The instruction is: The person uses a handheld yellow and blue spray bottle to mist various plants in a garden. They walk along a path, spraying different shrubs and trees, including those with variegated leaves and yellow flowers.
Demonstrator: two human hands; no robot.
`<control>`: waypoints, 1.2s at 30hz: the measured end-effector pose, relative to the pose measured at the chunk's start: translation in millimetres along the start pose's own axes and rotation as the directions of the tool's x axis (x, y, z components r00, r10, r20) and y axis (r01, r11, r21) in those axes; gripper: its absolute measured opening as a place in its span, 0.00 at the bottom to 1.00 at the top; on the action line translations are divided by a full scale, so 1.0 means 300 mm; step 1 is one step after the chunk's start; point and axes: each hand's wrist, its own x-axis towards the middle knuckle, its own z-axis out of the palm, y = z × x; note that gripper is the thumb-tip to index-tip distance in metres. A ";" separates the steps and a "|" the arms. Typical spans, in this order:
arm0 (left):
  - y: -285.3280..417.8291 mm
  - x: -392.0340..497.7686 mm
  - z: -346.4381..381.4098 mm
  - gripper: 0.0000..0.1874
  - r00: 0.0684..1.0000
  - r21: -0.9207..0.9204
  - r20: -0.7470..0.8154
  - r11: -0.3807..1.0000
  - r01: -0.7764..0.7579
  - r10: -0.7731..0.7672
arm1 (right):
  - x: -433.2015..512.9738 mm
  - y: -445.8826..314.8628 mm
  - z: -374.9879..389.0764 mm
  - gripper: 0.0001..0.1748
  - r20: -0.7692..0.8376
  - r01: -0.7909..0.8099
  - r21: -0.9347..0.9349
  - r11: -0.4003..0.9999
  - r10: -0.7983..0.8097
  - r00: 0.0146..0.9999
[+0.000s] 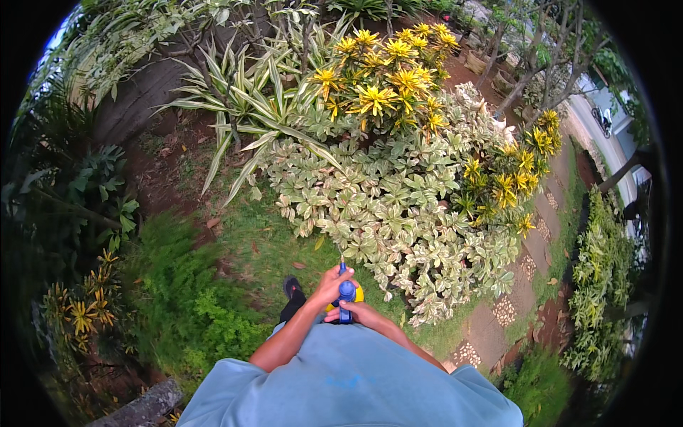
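Close in front of my blue shirt is a hand pump sprayer [347,291] with a blue top and a yellow body. My left hand [333,285] has its fingers around the blue nozzle part, whose brass-coloured tip points away from me. On the other side, my right hand [358,314] holds the sprayer low, near its blue handle. Which hand is left or right follows the arms in the picture. Just beyond the tip grows a low bush with cream-edged leaves [384,197].
Yellow-leaved crotons [397,80] and striped, long-leaved plants [277,101] stand beyond the bush. A paved path with pebble insets [504,311] runs along the right. Feathery green plants [187,288] are at the left, above a log [141,405]. Grass [267,235] lies ahead.
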 end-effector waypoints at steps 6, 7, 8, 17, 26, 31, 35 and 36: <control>0.027 0.017 -0.219 0.15 0.999 -0.063 -0.005 0.997 -0.041 0.041 | 0.161 -0.062 0.129 0.27 -0.060 -0.068 -0.046 0.997 0.065 0.996; 0.032 0.021 -0.255 0.16 0.999 -0.056 -0.011 0.997 -0.051 0.050 | 0.188 -0.071 0.155 0.27 -0.068 -0.080 -0.045 0.996 0.077 0.995; 0.038 0.023 -0.290 0.16 0.999 -0.080 -0.007 0.995 -0.052 0.052 | 0.216 -0.079 0.180 0.26 -0.082 -0.075 -0.068 0.995 0.069 0.994; 0.101 0.033 -0.611 0.17 0.995 -0.092 0.026 0.991 -0.092 0.095 | 0.481 -0.105 0.368 0.28 -0.132 -0.065 -0.151 0.986 0.045 0.990; 0.119 0.006 -0.820 0.16 0.988 -0.056 0.014 0.987 -0.150 0.151 | 0.620 -0.098 0.497 0.27 -0.159 -0.062 -0.168 0.984 0.035 0.987; 0.130 0.033 -0.855 0.17 0.992 -0.017 -0.006 0.991 -0.129 0.129 | 0.668 -0.133 0.505 0.27 -0.156 -0.110 -0.113 0.987 0.092 0.983; 0.135 0.015 -0.887 0.14 0.995 -0.021 -0.027 0.996 -0.091 0.091 | 0.698 -0.134 0.527 0.26 -0.117 -0.142 -0.094 0.985 0.131 0.984; 0.132 0.002 -0.897 0.14 0.995 -0.037 -0.041 0.995 -0.090 0.089 | 0.704 -0.133 0.532 0.26 -0.109 -0.159 -0.119 0.980 0.147 0.983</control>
